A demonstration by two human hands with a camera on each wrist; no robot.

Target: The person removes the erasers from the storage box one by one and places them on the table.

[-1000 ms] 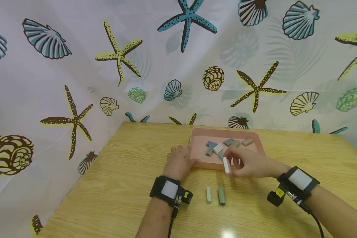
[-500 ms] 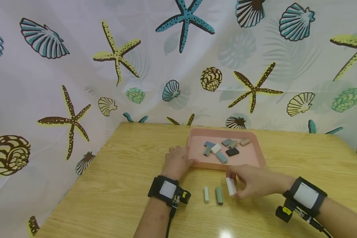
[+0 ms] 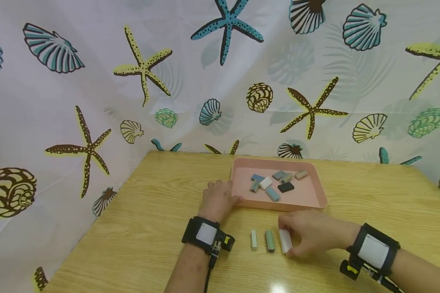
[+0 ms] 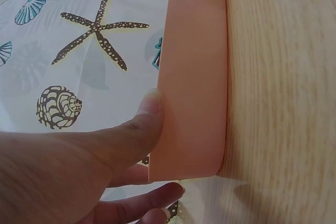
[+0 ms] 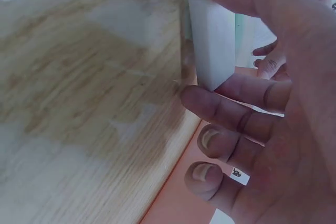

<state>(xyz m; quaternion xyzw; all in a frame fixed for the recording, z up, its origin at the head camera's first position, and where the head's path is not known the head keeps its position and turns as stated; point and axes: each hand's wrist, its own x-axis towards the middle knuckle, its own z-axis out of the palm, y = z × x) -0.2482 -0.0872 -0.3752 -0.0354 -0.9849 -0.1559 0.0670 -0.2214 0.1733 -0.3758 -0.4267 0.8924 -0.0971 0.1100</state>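
Note:
My right hand (image 3: 313, 230) pinches a white rectangular block (image 3: 285, 241) between thumb and fingertips, low at the tabletop. In the right wrist view the block (image 5: 212, 40) stands between the thumb above and the fingers below; whether it bears on the table cannot be told. To its left lie a green block (image 3: 269, 241) and a slim pale block (image 3: 254, 240), side by side. My left hand (image 3: 217, 200) holds the near left corner of a pink tray (image 3: 264, 204). In the left wrist view its thumb (image 4: 152, 103) lies at the tray's rim.
Inside the tray lie several small blocks, among them a black block (image 3: 286, 187), a blue block (image 3: 273, 194), a white block (image 3: 265, 183) and a beige block (image 3: 301, 175). The wooden table (image 3: 161, 195) ends at a patterned cloth (image 3: 190, 81) behind.
My right hand has carried the white block from above the tray's front edge down to the table beside the green block. The left hand stays at the tray's corner.

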